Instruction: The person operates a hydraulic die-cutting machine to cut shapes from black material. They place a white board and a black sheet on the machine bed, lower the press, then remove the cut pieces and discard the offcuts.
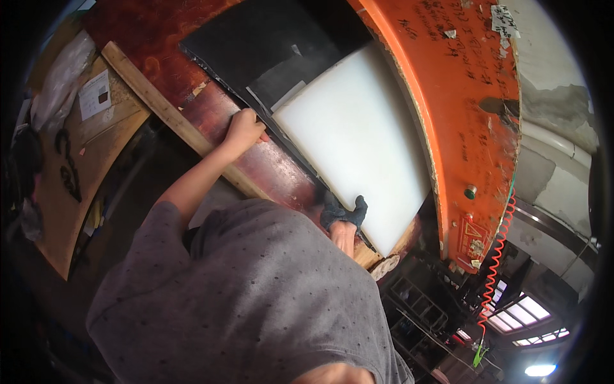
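Note:
A thick white board (358, 141) lies over a black sheet (256, 45) on a dark red, worn work table (281, 169). My left hand (245, 131) is bare and closed at the table's near side, its knuckles beside the black sheet's edge. What its curled fingers hold, if anything, is hidden. My right hand (342, 214), in a dark glove, touches the near edge of the white board toward its right end. Its thumb stands apart from the fingers, which are partly hidden along the edge.
An orange machine beam (467, 128) with handwriting arches over the far side. A wooden strip (160, 105) runs along the table's near edge. At left stands a brown board (96, 141) with plastic wrap (67, 77). A red coiled hose (492, 275) hangs at right.

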`<state>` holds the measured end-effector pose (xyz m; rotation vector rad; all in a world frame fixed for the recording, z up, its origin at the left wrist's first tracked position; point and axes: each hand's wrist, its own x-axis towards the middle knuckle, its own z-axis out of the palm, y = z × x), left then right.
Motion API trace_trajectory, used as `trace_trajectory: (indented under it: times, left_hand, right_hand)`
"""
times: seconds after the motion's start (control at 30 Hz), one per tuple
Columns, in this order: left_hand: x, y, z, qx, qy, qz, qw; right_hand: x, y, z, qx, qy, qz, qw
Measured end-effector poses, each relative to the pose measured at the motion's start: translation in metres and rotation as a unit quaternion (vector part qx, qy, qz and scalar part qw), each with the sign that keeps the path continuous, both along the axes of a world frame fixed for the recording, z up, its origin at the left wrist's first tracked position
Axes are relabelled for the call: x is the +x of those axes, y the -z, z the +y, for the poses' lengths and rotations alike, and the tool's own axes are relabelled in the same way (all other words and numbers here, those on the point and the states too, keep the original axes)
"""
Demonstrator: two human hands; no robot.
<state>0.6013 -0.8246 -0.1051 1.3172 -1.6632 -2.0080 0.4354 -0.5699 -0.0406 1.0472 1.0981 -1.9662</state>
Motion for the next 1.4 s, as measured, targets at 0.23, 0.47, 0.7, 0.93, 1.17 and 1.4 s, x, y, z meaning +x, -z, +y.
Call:
trace_trajectory:
  times: [0.23, 0.47, 0.7, 0.93, 1.17, 1.4]
  left_hand:
    - [0.008, -0.006, 0.002, 0.07, -0.057, 0.021, 0.996]
    - [0.008, -0.007, 0.003, 0.001, -0.04, -0.002, 0.999]
    - [0.031, -0.026, 0.019, -0.079, -0.058, -0.025, 0.995]
    - [0.057, -0.007, 0.01, -0.373, -0.038, -0.038, 0.926]
    - [0.039, -0.01, 0.003, -0.35, -0.019, 0.031, 0.936]
    - [0.029, -0.021, 0.005, -0.471, 0.019, 0.043, 0.881]
  right_hand:
    - [0.005, -0.001, -0.007, -0.063, -0.039, -0.034, 0.997]
    - [0.011, -0.003, -0.021, 0.012, -0.022, 0.012, 1.0]
    - [0.0, 0.018, 0.008, 0.019, -0.192, 0.015, 0.981]
    - [-0.039, 0.001, 0.062, 0.654, -0.407, 0.55, 0.323]
    - [-0.087, 0.022, 0.036, 0.695, -0.4, 0.544, 0.245]
    - [-0.049, 0.031, 0.028, 0.71, -0.301, 0.57, 0.283]
